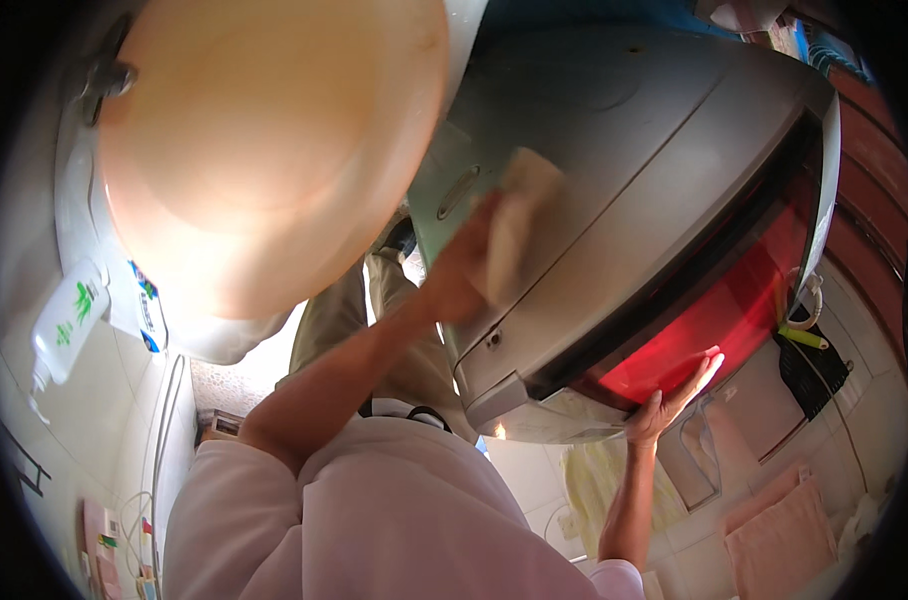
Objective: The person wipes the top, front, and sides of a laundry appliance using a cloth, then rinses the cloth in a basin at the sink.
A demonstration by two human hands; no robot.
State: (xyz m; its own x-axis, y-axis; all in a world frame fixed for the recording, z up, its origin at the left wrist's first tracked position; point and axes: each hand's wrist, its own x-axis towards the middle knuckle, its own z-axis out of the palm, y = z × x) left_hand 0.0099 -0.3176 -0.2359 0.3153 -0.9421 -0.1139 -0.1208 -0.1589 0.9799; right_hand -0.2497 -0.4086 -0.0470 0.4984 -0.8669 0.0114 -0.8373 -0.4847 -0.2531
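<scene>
My left hand [461, 265] is closed around a pale folded cloth [522, 205], blurred by motion. The cloth lies against the grey front panel of a washing machine [614, 190]; the fingers are partly hidden behind it. On the right, my right hand [671, 402] rests with fingers stretched out at the edge of the machine's red see-through lid [704, 310], holding nothing. A dark band runs between the lid and the grey panel.
A large peach basin [274, 150] fills the upper left, beside a metal tap [104, 80]. A white bottle [69, 320] and a small blue-and-white package [150, 308] stand at the left. A yellowish towel [599, 485] and a pink towel [782, 540] hang at the lower right.
</scene>
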